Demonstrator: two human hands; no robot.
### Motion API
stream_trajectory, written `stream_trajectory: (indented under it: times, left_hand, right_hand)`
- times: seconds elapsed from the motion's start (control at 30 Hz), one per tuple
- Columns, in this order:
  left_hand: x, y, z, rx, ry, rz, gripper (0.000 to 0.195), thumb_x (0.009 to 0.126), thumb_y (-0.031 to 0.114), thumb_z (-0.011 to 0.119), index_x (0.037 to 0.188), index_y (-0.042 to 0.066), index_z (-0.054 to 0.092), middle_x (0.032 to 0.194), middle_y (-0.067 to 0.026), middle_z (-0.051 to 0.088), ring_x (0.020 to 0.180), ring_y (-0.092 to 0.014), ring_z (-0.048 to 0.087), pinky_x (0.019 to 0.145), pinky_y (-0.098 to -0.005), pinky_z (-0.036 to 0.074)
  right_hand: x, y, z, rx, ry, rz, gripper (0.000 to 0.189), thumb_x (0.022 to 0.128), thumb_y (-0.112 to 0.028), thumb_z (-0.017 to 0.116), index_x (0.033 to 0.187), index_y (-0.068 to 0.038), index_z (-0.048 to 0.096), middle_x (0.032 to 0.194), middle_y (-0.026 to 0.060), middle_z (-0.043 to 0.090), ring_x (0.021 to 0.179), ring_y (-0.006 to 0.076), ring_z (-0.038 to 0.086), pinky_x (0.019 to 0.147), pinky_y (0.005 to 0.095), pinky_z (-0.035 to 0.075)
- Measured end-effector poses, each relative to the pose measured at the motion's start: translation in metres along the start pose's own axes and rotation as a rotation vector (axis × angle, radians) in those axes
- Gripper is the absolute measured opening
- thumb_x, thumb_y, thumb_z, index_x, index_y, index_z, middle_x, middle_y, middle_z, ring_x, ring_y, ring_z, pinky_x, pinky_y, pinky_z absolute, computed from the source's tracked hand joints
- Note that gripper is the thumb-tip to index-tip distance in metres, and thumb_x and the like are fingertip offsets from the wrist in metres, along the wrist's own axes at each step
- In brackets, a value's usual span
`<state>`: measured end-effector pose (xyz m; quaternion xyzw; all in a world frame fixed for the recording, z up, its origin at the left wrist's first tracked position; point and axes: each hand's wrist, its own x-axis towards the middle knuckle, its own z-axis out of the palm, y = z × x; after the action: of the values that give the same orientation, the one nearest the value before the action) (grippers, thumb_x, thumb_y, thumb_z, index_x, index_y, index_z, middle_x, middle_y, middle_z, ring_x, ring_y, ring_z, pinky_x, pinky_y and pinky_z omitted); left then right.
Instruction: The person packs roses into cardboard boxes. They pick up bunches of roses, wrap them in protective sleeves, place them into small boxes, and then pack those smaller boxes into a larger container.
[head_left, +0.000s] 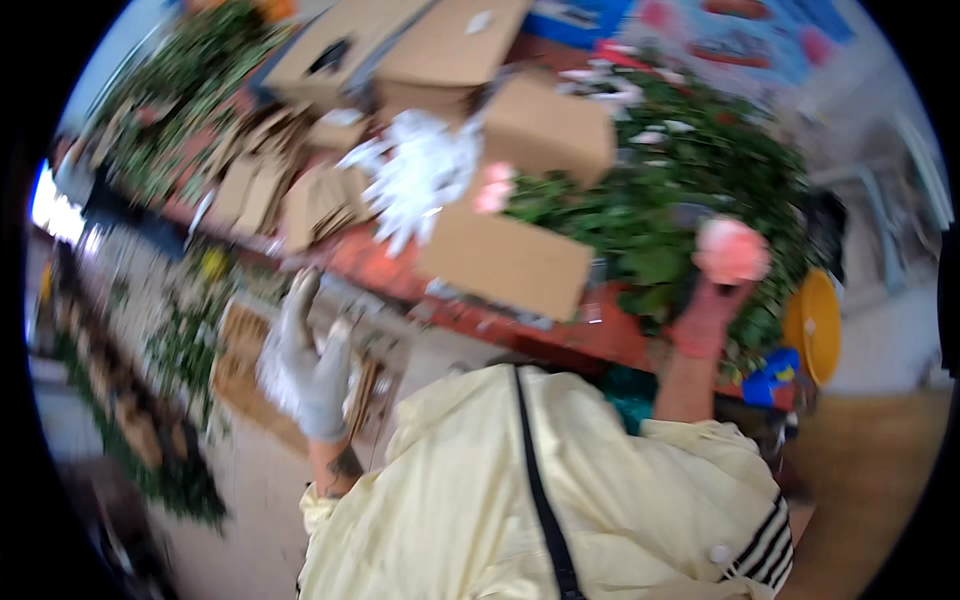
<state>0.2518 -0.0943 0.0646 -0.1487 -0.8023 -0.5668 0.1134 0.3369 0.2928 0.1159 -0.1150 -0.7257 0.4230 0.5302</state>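
My left hand (311, 375), in a whitish glove, is held out over the floor in front of the table edge, fingers apart and nothing in it. On the right, my right hand (703, 321), in a reddish glove, is shut on a pink rose (731, 251) just below its bloom. Its stem is hard to make out against the green leaves (656, 259) behind it. A flat cardboard piece (510, 259) lies at the front of the red table (367, 251). Beyond it are a pile of white netting sleeves (424, 169) and another pink bloom (493, 187). Motion blurs the picture.
Stacked cardboard sheets (322, 206) and boxes (450, 45) cover the table's back and left. Cut greenery (191, 82) lies at the far left. An open carton (251, 367) stands on the floor below my left hand. A yellow basin (814, 326) is at the right.
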Motion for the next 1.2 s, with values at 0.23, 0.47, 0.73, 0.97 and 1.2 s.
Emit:
stream_trajectory:
  times: [0.23,0.47,0.73,0.97,1.2]
  left_hand:
    - [0.071,0.131,0.104,-0.207,-0.573,0.563,0.074,0.064,0.024,0.076,0.126,-0.005,0.048,0.128,-0.0212,0.051,0.125,-0.037,0.043,0.104,-0.0442,0.032]
    - [0.068,0.161,0.188,-0.342,-0.74,0.734,0.069,0.065,0.03,0.078,0.125,0.005,0.054,0.123,-0.0148,0.056,0.12,-0.035,0.048,0.101,-0.0438,0.036]
    - [0.061,0.172,0.2,-0.359,-0.677,0.847,0.04,0.062,0.016,0.078,0.097,-0.001,0.067,0.094,-0.0127,0.067,0.1,-0.033,0.062,0.094,-0.0431,0.042]
    - [0.055,0.175,0.196,-0.343,-0.612,0.856,0.036,0.061,0.013,0.076,0.092,-0.001,0.066,0.093,-0.0142,0.066,0.096,-0.033,0.062,0.091,-0.0421,0.044]
    - [0.059,0.17,0.191,-0.32,-0.639,0.88,0.03,0.063,0.013,0.072,0.089,-0.001,0.066,0.091,-0.0142,0.066,0.093,-0.033,0.062,0.091,-0.0414,0.044]
  right_hand:
    - [-0.01,0.009,-0.008,0.056,-0.407,-0.087,0.04,0.075,0.002,0.06,0.115,0.0,0.052,0.114,0.0166,0.058,0.109,0.0334,0.055,0.095,0.0421,0.042]
    - [-0.017,-0.003,-0.02,-0.093,-0.346,-0.258,0.054,0.066,0.007,0.063,0.118,-0.001,0.05,0.119,0.0156,0.054,0.115,0.0353,0.049,0.1,0.0431,0.038]
    - [-0.024,-0.001,-0.027,-0.076,-0.375,-0.251,0.053,0.067,0.007,0.06,0.118,0.0,0.05,0.117,0.015,0.052,0.117,0.0351,0.047,0.1,0.0431,0.037]
    - [-0.028,0.0,-0.024,-0.033,-0.392,-0.229,0.053,0.066,0.008,0.059,0.118,0.0,0.05,0.119,0.0159,0.052,0.116,0.0354,0.047,0.099,0.0424,0.038]
    - [-0.029,0.001,-0.017,0.084,-0.41,-0.197,0.055,0.065,0.012,0.059,0.118,-0.001,0.05,0.119,0.0157,0.052,0.115,0.0353,0.048,0.099,0.0417,0.039]
